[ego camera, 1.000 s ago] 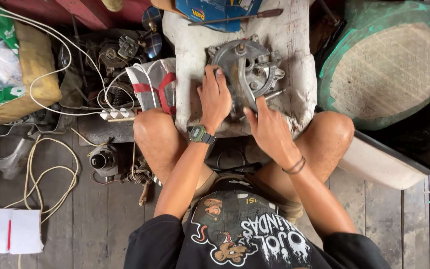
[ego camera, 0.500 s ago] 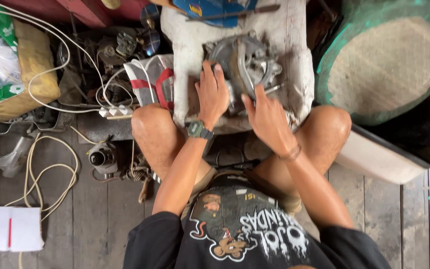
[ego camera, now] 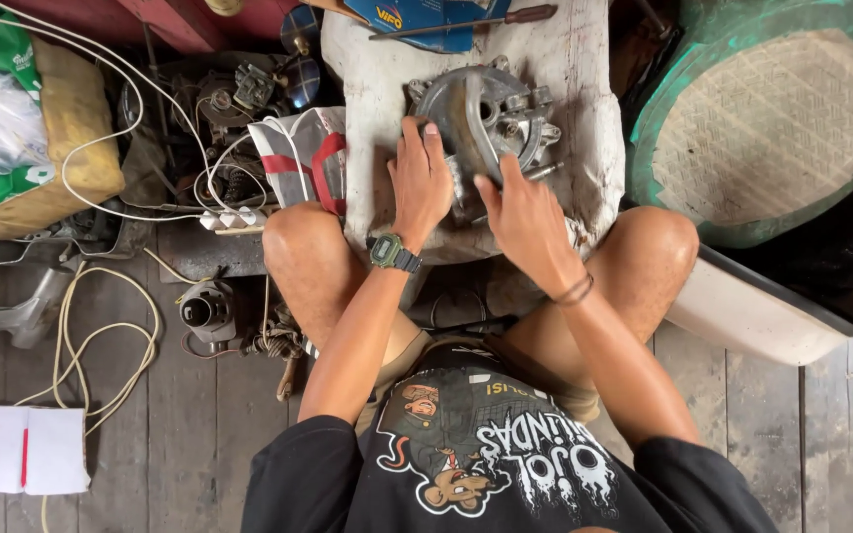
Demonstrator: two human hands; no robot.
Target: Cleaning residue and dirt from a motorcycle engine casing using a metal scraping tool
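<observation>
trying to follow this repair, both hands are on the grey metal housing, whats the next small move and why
Probably steady the metal housing flat on the white board. The left hand lies on its left edge and the right hand on its near edge, so neither has a firm hold yet.

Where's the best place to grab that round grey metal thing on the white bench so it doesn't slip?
Probably by its round outer rim, one hand on each side. The metal housing lies flat on the white bench with bolts and lugs sticking up in the middle, so the rim looks the smoothest hold. The left hand and right hand already rest on its near edge.
</observation>
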